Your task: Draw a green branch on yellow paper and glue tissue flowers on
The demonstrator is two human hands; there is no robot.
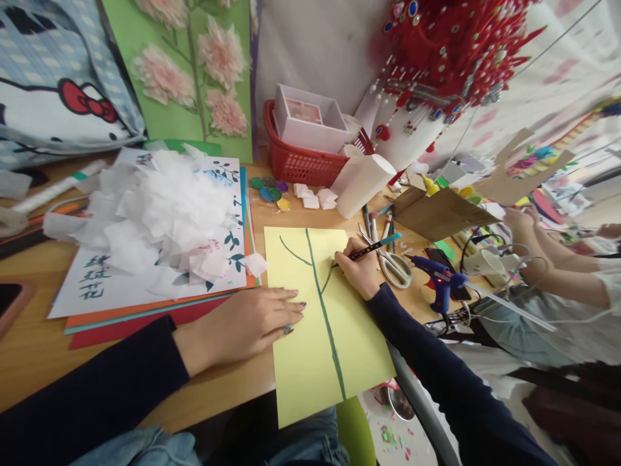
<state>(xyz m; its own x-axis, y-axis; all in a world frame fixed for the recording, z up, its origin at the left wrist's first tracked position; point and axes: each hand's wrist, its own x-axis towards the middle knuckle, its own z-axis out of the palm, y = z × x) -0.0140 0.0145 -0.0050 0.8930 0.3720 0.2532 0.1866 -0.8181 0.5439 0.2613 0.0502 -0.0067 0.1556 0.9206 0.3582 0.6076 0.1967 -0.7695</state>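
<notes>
A yellow sheet of paper [301, 362] lies at the table's front edge, its lower part hanging over. On it are a long dark green line, a curved branch to the left and a short one to the right. My right hand [359, 266] is closed around a black pen with a blue end [376, 246], its tip hidden near the short right branch. My left hand [247, 323] lies flat with fingers spread, its fingertips on the sheet's left edge and nothing held.
White tissue pieces [160, 207] are heaped on stacked papers at the left. Behind stand a red basket [305, 162] and a white roll [366, 184]. Scissors [395, 268] and a blue glue gun [439, 281] lie right, near another person's arms [557, 252].
</notes>
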